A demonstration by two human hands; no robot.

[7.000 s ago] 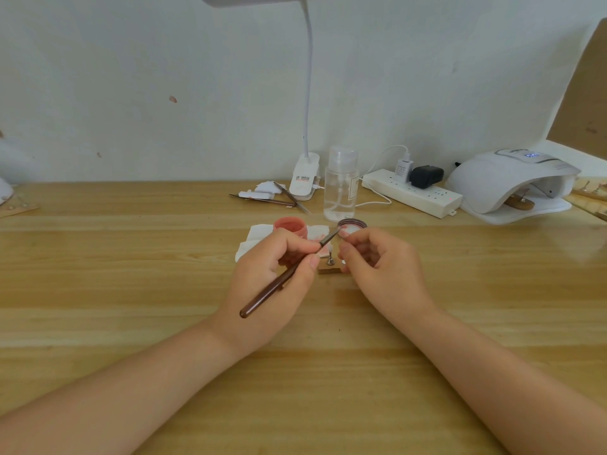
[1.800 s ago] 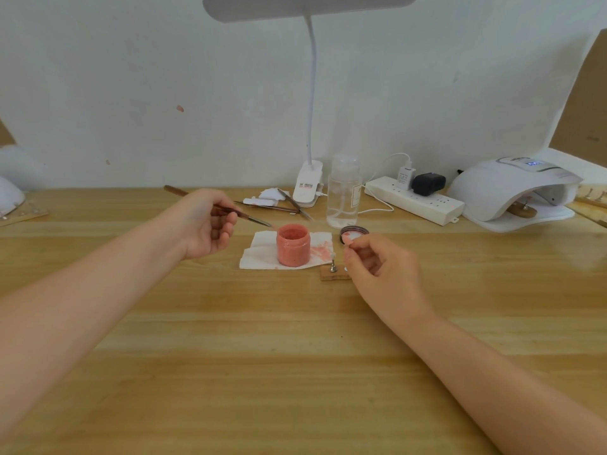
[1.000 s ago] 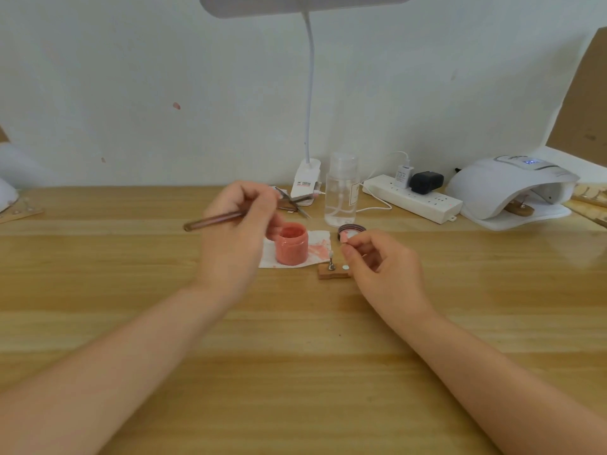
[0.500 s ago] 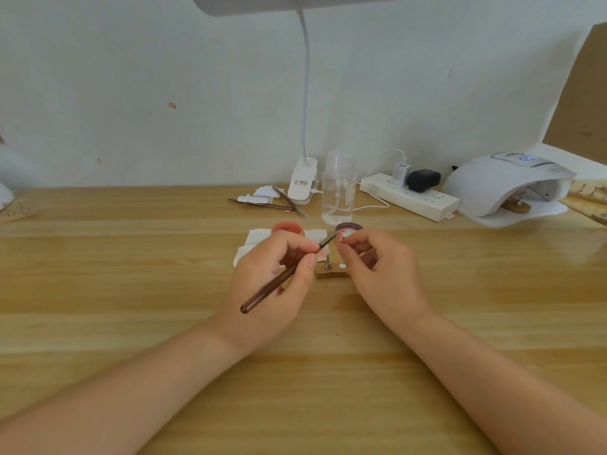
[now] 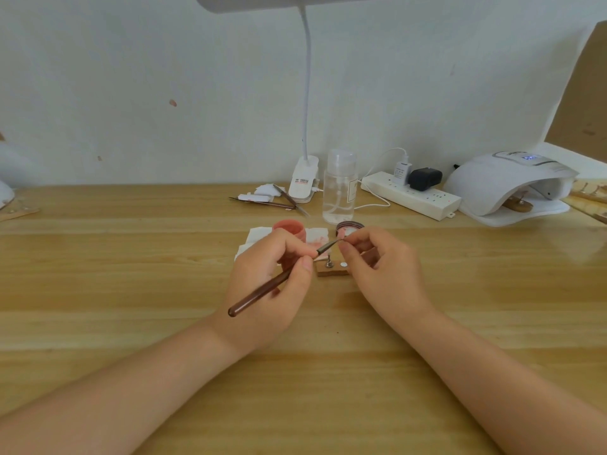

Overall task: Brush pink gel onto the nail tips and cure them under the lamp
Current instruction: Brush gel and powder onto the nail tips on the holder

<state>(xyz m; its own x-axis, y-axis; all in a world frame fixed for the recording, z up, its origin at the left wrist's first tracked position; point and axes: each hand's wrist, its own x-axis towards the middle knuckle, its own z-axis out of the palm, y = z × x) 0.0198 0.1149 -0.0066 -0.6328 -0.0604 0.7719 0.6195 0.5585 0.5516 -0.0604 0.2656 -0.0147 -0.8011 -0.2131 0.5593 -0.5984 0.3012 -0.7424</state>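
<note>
Mid-desk, our left hand (image 5: 269, 284) grips the brush (image 5: 279, 280), its tip at the nail tip (image 5: 341, 239) pinched by our right hand (image 5: 381, 270), before the pink jar (image 5: 290, 228).

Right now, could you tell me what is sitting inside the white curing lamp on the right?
Inside the white curing lamp, a small wooden stand with a metal peg shows through the opening. The lamp's hood hides whether a nail tip sits on it.

Left hand (image 5: 267, 284), earlier raised left of the pink gel jar (image 5: 289, 228), now sits in front of it; the brush (image 5: 279, 281) tip, formerly aimed away, meets the nail tip pinched by the right hand (image 5: 377, 270).
</note>
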